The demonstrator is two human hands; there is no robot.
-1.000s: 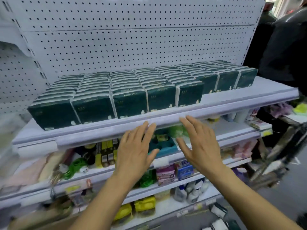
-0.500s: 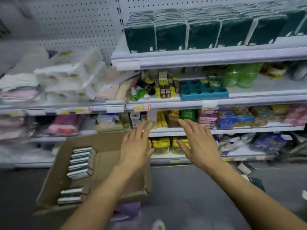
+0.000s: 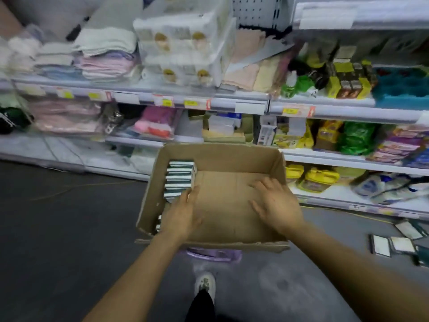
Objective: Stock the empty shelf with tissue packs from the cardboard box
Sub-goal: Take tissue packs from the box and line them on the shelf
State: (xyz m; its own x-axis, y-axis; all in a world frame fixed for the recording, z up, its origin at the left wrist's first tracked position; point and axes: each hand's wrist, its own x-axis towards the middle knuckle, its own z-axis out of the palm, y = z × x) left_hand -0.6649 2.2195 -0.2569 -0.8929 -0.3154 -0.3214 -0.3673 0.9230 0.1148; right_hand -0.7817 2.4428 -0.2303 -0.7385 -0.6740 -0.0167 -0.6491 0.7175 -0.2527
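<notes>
I see 1 box (image 3: 234,156), open top, on a purple stool (image 3: 212,254) in front of the shelves (image 3: 250,105). Inside: tissue packs (image 3: 179,178) stood on edge in a row along the left wall, approx 8 visible at the far end, plus a couple more near the front corner, partly hidden by my wrist; exact count unclear due to blur. Rest of the box floor is bare cardboard.

L hand (image 3: 183,213): grip released, fingers straight, tips touching the near end of the pack row. R hand (image 3: 277,205): grip released too, fingers spread, over the right side of the box floor, holding nothing.

Approx 4 more packs (image 3: 392,245) lie loose on the floor (image 3: 69,228) to the right, well apart from the box. 1 shoe (image 3: 205,283) below the stool.
</notes>
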